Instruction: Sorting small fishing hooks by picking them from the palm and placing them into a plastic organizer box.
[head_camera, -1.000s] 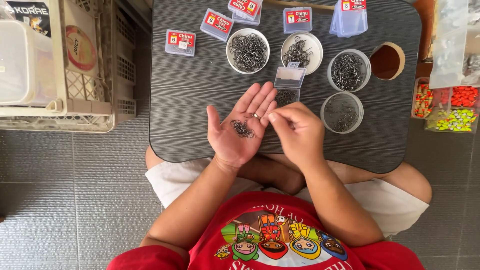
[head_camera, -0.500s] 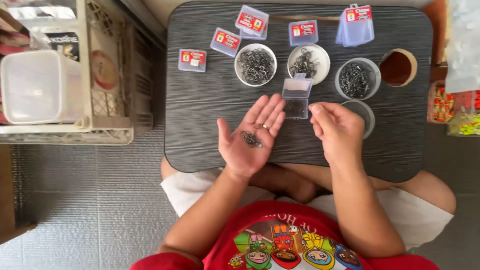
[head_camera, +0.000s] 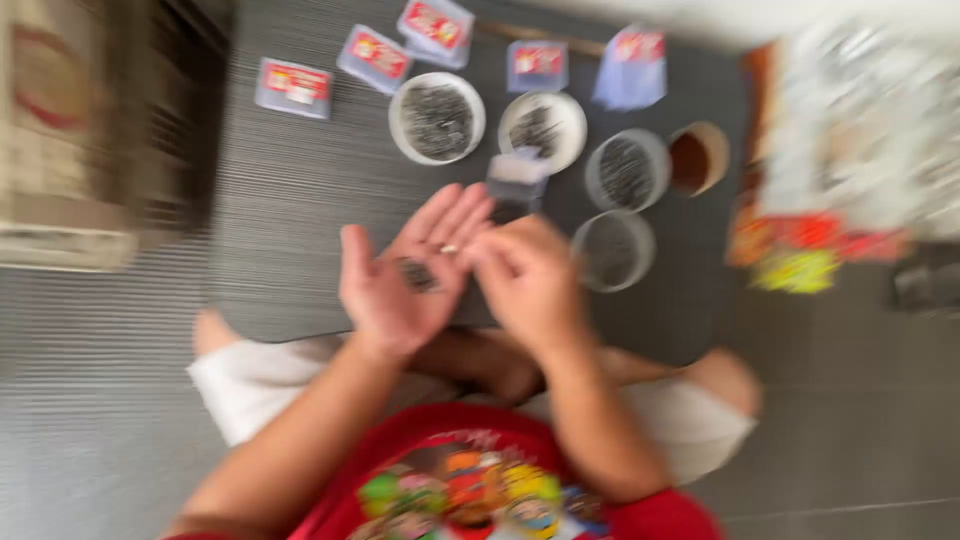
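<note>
small dark metal pieces (head_camera: 417, 275) are lying in one cupped palm.

the left hand (head_camera: 400, 275) is lying open, palm up, cradling the small heap above the dark grey ribbed tabletop (head_camera: 290, 200); the right hand (head_camera: 528, 280) is curling its fingers against the left fingertips, though the blur is hiding whether it is pinching anything. beyond them four round white bowls (head_camera: 437, 117) of dark bits, one brown-filled cup (head_camera: 698, 157) and five small clear red-labelled packets (head_camera: 293, 86) are sitting.

small packets (head_camera: 293, 87) and round tubs (head_camera: 437, 118) on a dark table (head_camera: 290, 220) — all blurred.
</note>
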